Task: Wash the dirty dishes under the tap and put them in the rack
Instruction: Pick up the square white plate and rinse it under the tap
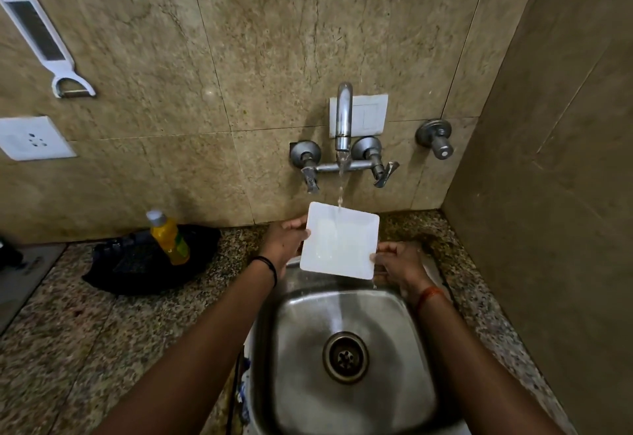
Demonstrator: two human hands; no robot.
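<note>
While water runs from the tap [343, 119], both hands, left hand [286, 241] and right hand [399, 263], grip a square white plate [339, 241] by its edges above the sink [298, 349].

Two bare forearms, no sleeves — thin black band on left wrist [270, 268], orange-red thread on right wrist [430, 296]

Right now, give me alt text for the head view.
Both hands, left hand and right hand, hold a square white plate under the running tap, above a steel sink. A yellow bottle stands on the counter.
</note>
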